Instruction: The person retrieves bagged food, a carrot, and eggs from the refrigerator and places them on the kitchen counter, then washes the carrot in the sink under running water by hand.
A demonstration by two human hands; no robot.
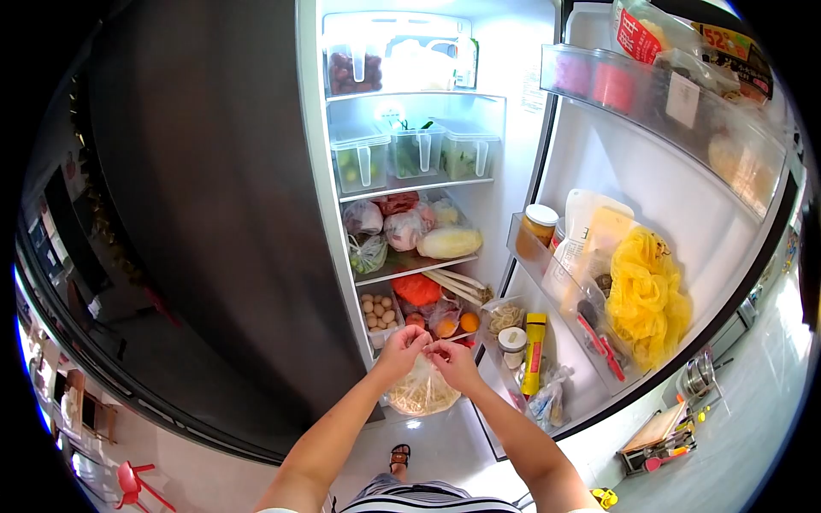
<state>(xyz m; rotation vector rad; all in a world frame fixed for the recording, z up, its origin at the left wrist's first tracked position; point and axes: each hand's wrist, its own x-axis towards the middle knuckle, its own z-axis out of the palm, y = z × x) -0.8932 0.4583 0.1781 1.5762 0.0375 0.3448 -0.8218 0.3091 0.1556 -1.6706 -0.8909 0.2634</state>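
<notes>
The left hand [398, 352] and right hand [455, 362] pinch a filled bag [421, 393] by its top, fingers [416, 334] closed. It's outside the fridge [523, 137], near the bottom front edge. I can't tell if it's tied.

dark packet [735, 53]: "52" | red label [637, 34]: white characters, unclear
</notes>
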